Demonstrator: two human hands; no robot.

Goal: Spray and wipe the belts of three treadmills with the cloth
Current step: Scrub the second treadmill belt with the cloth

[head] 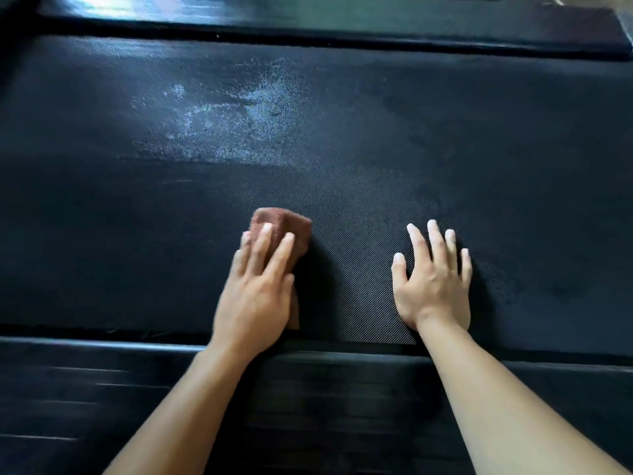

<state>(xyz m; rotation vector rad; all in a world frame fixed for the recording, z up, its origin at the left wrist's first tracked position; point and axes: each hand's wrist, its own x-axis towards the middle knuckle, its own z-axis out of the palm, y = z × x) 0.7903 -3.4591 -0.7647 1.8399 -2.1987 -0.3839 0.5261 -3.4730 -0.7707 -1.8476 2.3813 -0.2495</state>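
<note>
pinning cloth (281, 227) — left hand (255, 299) (on belt (394, 156))

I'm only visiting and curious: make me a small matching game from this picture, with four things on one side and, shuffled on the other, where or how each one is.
Things:
1. left hand
2. right hand
3. cloth
4. whitish spray patch

Place or state:
A. flat on the bare belt, fingers spread
B. reddish-brown, under straight fingers
C. farther up the belt, beyond both hands
D. pressing on the cloth

Pairs: 1-D, 2-A, 3-B, 4-C.
</note>
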